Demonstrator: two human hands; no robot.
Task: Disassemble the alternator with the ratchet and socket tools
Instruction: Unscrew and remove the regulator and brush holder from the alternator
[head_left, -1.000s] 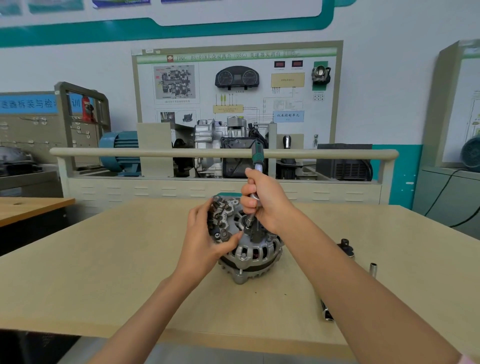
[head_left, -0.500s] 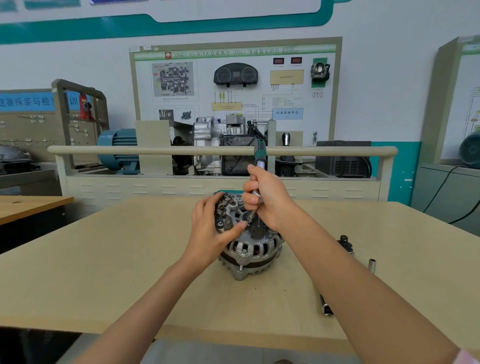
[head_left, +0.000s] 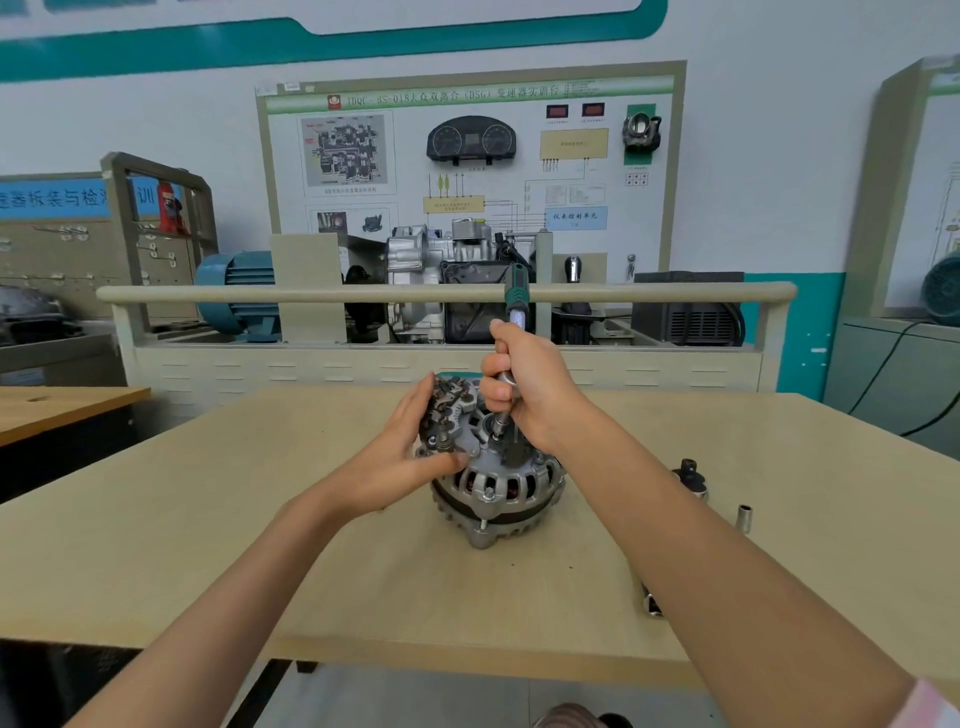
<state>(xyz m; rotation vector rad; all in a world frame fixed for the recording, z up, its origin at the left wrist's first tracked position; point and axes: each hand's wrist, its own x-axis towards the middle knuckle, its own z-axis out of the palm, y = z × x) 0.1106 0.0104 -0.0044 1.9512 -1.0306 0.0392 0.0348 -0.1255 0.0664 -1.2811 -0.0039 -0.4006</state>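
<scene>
The grey alternator (head_left: 498, 488) sits on the beige table (head_left: 208, 519), its finned housing toward me. My left hand (head_left: 410, 457) cups its upper left side, fingers over the dark rectifier parts (head_left: 449, 410) and thumb on the housing. My right hand (head_left: 530, 395) grips the shaft of a driver tool with a green and black handle (head_left: 517, 296) that stands nearly upright. Its socket tip (head_left: 500, 431) is seated on a fastener on top of the alternator.
To the right on the table lie a black part (head_left: 691, 475), a small silver socket (head_left: 744, 518) and another tool (head_left: 650, 603) partly hidden by my right forearm. A training bench with a rail (head_left: 311, 293) and engine parts stands behind the table.
The view has shifted slightly. My left hand's fingers have slid a little higher over the rectifier. My right hand stays on the upright tool at the same fastener.
</scene>
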